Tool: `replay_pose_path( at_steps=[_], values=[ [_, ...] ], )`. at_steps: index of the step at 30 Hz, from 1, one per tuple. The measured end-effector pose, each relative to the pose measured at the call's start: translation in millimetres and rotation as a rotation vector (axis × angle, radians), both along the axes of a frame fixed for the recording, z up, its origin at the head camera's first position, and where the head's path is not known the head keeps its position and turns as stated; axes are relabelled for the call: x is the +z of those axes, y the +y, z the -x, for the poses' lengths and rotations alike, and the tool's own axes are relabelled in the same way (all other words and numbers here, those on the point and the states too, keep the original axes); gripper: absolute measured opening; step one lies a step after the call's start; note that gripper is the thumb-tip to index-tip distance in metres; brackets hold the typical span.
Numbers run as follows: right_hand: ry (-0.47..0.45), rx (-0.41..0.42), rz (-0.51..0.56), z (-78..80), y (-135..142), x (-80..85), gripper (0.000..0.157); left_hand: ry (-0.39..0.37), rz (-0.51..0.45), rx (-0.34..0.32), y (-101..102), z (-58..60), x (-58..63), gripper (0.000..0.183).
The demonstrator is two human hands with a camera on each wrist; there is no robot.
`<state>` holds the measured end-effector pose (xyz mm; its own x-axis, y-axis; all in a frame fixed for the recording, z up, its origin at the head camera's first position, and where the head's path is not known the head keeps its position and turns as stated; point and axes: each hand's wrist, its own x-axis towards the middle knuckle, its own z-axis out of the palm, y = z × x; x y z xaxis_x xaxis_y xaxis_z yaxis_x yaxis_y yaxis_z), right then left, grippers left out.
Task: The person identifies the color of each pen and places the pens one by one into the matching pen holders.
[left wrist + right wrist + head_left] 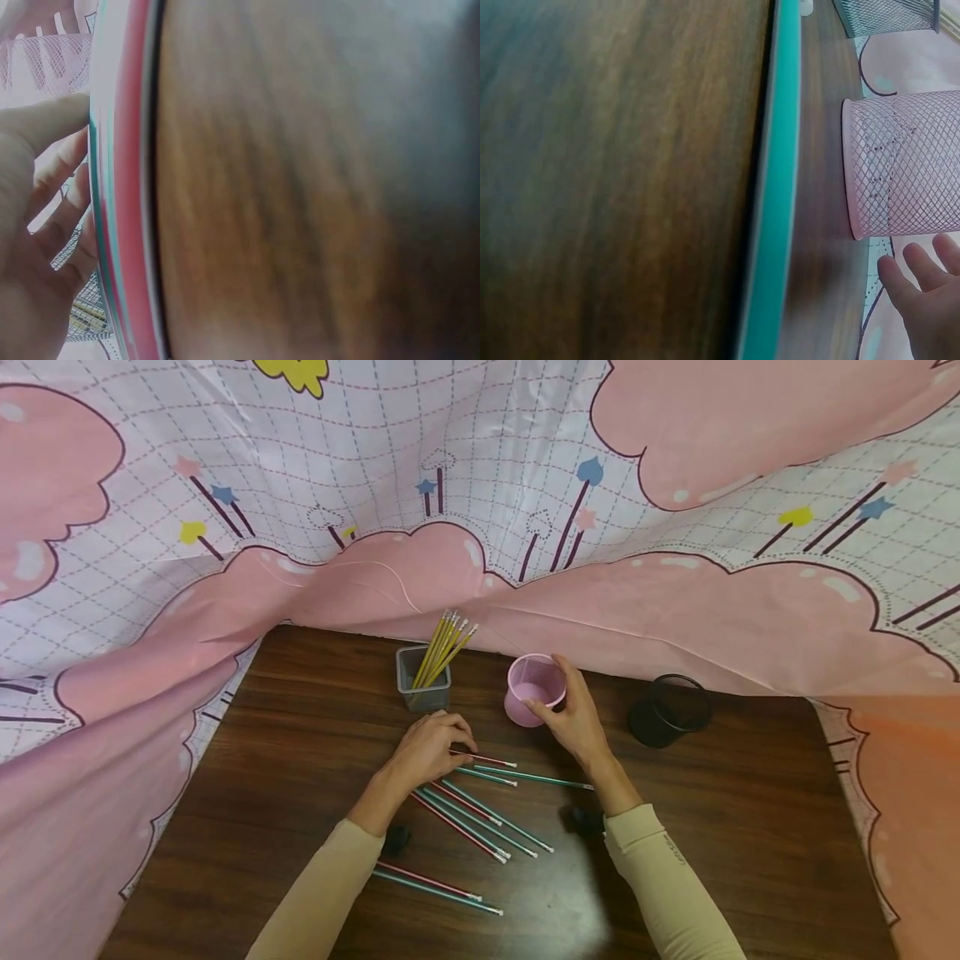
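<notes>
Bench: a dark wood-grained bench (750, 843) is seen across the lower half of the head view
Backdrop: the bench is bordered by a hung cloth (442, 556), printed with pink clouds, a dashed grid, hearts and stars
Grey mesh holder: yellow pencils (442, 652) are held in the grey mesh holder (429, 700), left of centre, their white ends leaning up and right
Black mesh cup: the black mesh cup (652, 724) is placed right of centre
Red and green pencils: the red and green pencils (480, 821) are scattered from centre to lower centre
Left hand: the left hand (431, 747) is lowered at centre, fingers bent beside a red pencil; whether it is pinched cannot be told
Right hand: the pink mesh cup (532, 677), at upper centre, is gripped between thumb and fingers of the right hand (581, 718)
</notes>
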<state>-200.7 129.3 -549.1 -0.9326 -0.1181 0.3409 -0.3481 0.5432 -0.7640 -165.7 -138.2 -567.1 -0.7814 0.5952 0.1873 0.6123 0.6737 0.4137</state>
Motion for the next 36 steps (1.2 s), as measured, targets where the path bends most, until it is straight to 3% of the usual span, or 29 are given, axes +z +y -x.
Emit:
replay_pose_path(
  at_steps=[17, 24, 32, 36],
  values=[
    [-0.019, -0.008, 0.012, 0.6, 1, -4.1, 0.080, -0.019, -0.043, -0.001, 4, -4.7, 3.6, 0.008],
    [-0.007, -0.013, -0.019, 0.5, 1, -3.9, 0.082, -0.001, -0.120, 0.036, 8, -4.7, 16.2, 0.011],
    [-0.004, -0.031, -0.040, 0.2, 1, -2.6, 0.083, 0.072, -0.325, 0.077, 12, -3.2, 39.0, 0.017],
    [0.005, -0.031, -0.055, -0.1, 2, -1.9, 0.083, 0.019, -0.471, 0.079, 15, -2.0, 47.8, 0.015]
  ],
)
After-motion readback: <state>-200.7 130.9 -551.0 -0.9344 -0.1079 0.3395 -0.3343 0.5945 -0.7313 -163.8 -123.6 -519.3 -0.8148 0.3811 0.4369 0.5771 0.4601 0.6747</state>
